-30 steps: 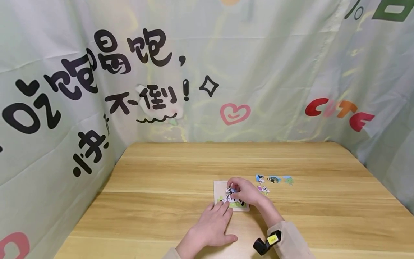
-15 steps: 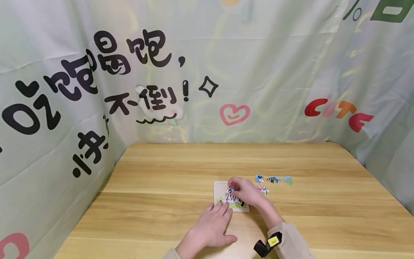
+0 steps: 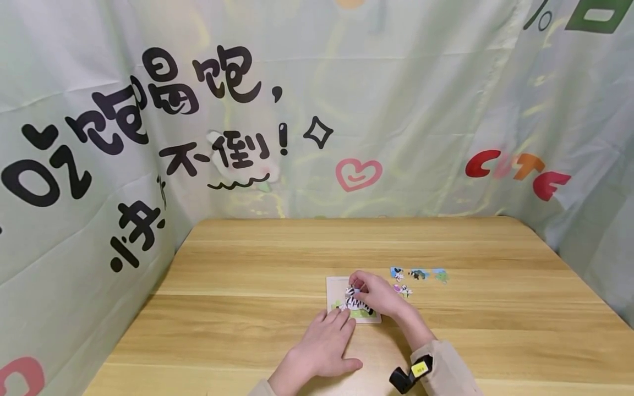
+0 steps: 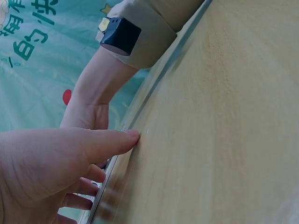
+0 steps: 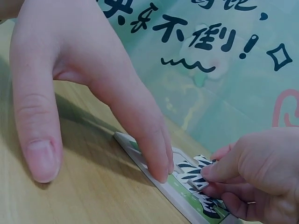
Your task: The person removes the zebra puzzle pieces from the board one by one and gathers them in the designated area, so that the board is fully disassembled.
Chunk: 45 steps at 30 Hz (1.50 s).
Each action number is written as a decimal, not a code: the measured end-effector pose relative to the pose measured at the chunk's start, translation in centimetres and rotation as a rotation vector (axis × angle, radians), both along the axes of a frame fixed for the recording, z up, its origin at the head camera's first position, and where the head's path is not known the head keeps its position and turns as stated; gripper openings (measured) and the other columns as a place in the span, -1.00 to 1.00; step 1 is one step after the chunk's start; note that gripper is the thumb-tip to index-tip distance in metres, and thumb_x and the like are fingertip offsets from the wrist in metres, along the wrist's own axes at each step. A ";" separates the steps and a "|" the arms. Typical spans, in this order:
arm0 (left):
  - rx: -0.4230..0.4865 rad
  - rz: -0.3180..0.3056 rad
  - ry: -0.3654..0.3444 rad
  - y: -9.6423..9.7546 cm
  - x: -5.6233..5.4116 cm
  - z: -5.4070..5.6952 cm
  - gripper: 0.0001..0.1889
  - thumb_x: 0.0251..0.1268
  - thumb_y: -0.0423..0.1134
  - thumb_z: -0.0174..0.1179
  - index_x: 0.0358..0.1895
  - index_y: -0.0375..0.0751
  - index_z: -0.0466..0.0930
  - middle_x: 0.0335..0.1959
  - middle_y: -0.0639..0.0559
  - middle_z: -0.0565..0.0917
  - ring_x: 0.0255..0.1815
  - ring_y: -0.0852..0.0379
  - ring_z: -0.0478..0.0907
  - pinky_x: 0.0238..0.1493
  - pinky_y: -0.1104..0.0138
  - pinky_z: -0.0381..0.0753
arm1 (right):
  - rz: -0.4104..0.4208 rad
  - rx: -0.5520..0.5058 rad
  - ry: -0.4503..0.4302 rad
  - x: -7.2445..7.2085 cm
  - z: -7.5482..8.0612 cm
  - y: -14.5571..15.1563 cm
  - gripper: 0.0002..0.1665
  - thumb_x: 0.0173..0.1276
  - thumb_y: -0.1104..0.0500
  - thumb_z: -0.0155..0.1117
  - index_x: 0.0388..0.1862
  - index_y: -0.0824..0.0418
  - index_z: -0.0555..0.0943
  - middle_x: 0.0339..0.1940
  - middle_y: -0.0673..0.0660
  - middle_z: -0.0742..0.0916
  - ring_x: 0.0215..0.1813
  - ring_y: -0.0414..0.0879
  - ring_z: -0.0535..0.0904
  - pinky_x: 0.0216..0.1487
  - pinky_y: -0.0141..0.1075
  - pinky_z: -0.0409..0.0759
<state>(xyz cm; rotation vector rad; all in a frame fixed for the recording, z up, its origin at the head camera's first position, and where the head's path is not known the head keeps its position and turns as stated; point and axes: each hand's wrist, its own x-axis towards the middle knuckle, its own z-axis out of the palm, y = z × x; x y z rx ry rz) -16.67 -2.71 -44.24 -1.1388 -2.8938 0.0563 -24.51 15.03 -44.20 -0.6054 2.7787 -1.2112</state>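
Note:
A small puzzle board (image 3: 334,287) with a pale border lies on the table, showing a black-and-white zebra picture (image 5: 189,172) over green. My right hand (image 3: 377,294) is over the board's right side. In the right wrist view, its thumb and fingers pinch a zebra puzzle piece (image 5: 198,185) at the picture. Straight fingers of my left hand (image 3: 327,344) rest at the board's near edge, its thumb spread out on the tabletop. Part of the picture is hidden beneath the right hand.
Several loose puzzle pieces (image 3: 419,274) lie on the wooden table (image 3: 238,308) beyond and right of the board. A printed cloth (image 3: 421,110) stands behind the table and along its sides. A black wrist camera (image 3: 410,375) is strapped to the right sleeve.

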 end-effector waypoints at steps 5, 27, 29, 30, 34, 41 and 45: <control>0.007 -0.001 0.003 0.0 0.0 -0.1 -0.20 0.08 0.36 0.06 0.27 -0.15 0.35 0.32 -0.06 0.32 0.33 0.02 0.22 0.28 0.08 0.24 | 0.021 -0.081 -0.023 -0.2 -0.3 0.4 -0.77 0.19 0.42 0.22 -0.19 0.21 0.52 -0.38 0.07 0.61 -0.31 -0.13 0.51 -0.25 -0.25 0.49; 0.001 0.012 -0.031 -0.1 0.3 0.1 -0.15 0.12 0.41 -0.05 0.34 -0.13 0.27 0.39 -0.07 0.21 0.38 0.01 0.14 0.32 0.07 0.16 | -0.100 -0.400 -0.105 0.7 0.6 7.4 -0.63 0.20 0.40 0.21 -0.01 0.52 0.47 -0.31 0.22 0.63 -0.31 -0.16 0.54 -0.33 -0.35 0.56; 0.000 0.012 -0.037 -0.1 0.3 0.0 -0.16 0.13 0.40 -0.06 0.34 -0.14 0.27 0.40 -0.07 0.21 0.38 0.01 0.14 0.33 0.08 0.15 | -0.139 -0.402 -0.114 1.0 0.7 8.7 -0.62 0.21 0.39 0.21 0.01 0.51 0.46 -0.32 0.21 0.63 -0.34 -0.17 0.53 -0.37 -0.33 0.55; 0.002 0.011 -0.038 -0.1 0.3 0.1 -0.16 0.13 0.40 -0.06 0.34 -0.14 0.26 0.40 -0.07 0.21 0.38 0.01 0.14 0.33 0.08 0.15 | -0.157 -0.397 -0.116 1.2 0.7 9.4 -0.61 0.21 0.38 0.21 0.01 0.51 0.46 -0.34 0.19 0.63 -0.36 -0.16 0.52 -0.39 -0.33 0.54; 0.004 0.010 -0.041 -0.2 0.2 -0.1 -0.16 0.14 0.40 -0.06 0.35 -0.14 0.26 0.40 -0.07 0.20 0.39 0.01 0.13 0.33 0.09 0.16 | -0.190 -0.327 -0.093 1.6 0.5 11.8 -0.61 0.24 0.36 0.20 0.02 0.54 0.46 -0.44 0.15 0.61 -0.45 -0.15 0.48 -0.47 -0.32 0.52; 0.020 -0.003 -0.057 -0.3 0.1 -0.4 -0.14 0.15 0.41 -0.09 0.36 -0.16 0.23 0.41 -0.08 0.17 0.40 0.00 0.10 0.34 0.10 0.14 | -0.332 -0.123 -0.103 2.1 0.0 13.5 -0.73 0.22 0.30 0.24 -0.15 0.48 0.54 -0.44 0.11 0.61 -0.47 -0.13 0.45 -0.52 -0.35 0.47; 0.024 -0.001 -0.072 -0.3 0.1 -0.4 -0.14 0.17 0.41 -0.12 0.37 -0.16 0.21 0.42 -0.08 0.15 0.41 0.00 0.07 0.34 0.11 0.13 | -0.391 0.010 -0.031 2.1 -0.1 13.5 -0.79 0.22 0.26 0.25 -0.23 0.41 0.59 -0.36 0.17 0.64 -0.36 -0.06 0.47 -0.41 -0.31 0.45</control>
